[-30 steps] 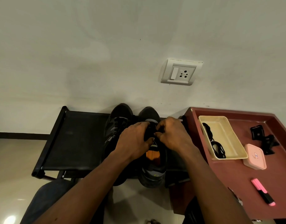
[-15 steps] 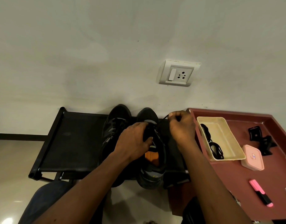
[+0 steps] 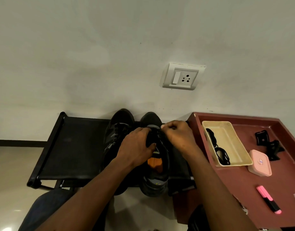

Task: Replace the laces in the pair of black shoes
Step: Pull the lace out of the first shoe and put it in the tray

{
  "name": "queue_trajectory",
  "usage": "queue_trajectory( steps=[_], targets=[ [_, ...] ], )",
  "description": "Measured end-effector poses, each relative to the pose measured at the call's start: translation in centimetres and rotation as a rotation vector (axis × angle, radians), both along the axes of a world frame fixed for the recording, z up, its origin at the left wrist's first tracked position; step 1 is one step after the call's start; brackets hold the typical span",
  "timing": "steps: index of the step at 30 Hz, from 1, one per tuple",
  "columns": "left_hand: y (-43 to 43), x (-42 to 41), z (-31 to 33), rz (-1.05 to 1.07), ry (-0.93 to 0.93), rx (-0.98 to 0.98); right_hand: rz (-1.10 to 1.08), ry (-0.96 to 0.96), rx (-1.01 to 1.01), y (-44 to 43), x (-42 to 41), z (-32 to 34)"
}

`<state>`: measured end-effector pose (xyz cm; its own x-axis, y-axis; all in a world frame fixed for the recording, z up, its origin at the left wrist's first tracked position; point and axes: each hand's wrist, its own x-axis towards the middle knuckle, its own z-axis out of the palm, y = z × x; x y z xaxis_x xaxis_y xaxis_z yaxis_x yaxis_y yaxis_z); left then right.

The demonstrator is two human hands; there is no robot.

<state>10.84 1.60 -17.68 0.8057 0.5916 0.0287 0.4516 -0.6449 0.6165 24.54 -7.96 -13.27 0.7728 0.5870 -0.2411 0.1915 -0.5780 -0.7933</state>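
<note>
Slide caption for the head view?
Left hand steadies the black shoe while right hand pinches its lace, on a black rack.

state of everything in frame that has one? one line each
Left hand: grips the open shoe's upper.
Right hand: curled, apparently pinching a lace at its eyelets.
Open shoe: upright on the rack, held.
Other shoe: upright beside it, untouched.
Tray: holds black laces.
Pink box: lid on.
Highlighter: capped, lying flat.

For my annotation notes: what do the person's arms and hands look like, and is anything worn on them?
The left forearm and the right forearm are bare as far as the frame shows; no sleeves are visible. The left hand and the right hand wear no gloves, and no ring, watch or bracelet is visible.
</note>
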Motion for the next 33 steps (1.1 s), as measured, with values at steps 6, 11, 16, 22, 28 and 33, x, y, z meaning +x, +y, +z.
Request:
queue_trajectory(
  steps=[6, 11, 16, 22, 28, 33],
  targets=[
    [0.1, 0.0, 0.2, 0.004, 0.006, 0.011, 0.253, -0.359, -0.394, 0.4, -1.7, 0.3],
    [0.0, 0.0, 0.1, 0.002, 0.014, 0.015, 0.259, -0.483, -0.371, 0.4, -2.2, 0.6],
    [0.0, 0.0, -0.1, 0.001, 0.022, 0.017, 0.198, -0.225, -0.242, 0.6, -1.5, 0.0],
    [0.0, 0.1, -0.2, 0.021, 0.036, 0.025, 0.045, 0.095, -0.114, 0.8, -1.1, -0.4],
    [0.2, 0.0, -0.3, 0.024, 0.045, 0.018, -0.194, 0.354, 0.069, 0.9, -0.1, 0.1],
    [0.3, 0.0, -0.3, 0.024, 0.048, 0.015, -0.421, 0.558, 0.347, 1.0, 0.2, 0.8]
  ],
)
